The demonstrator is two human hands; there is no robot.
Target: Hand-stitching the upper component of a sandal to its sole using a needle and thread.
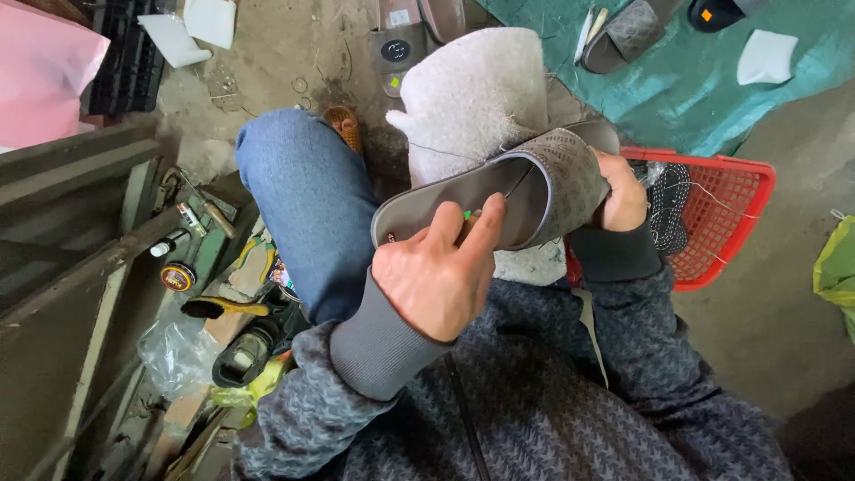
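Over the lap, above the white fuzzy cloth (pixel 472 98), we steady the grey slide sandal (pixel 499 191) with our right hand (pixel 622 191) closed on its strap, while our left hand (pixel 438 272) pinches a small green-tipped tool (pixel 469 215) at the footbed; short, controlled strokes seem advisable.

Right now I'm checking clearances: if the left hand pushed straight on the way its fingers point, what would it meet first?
Probably the grey slipper's insole: the left hand already pinches something small against it, fingertips aimed there. Depth unclear.
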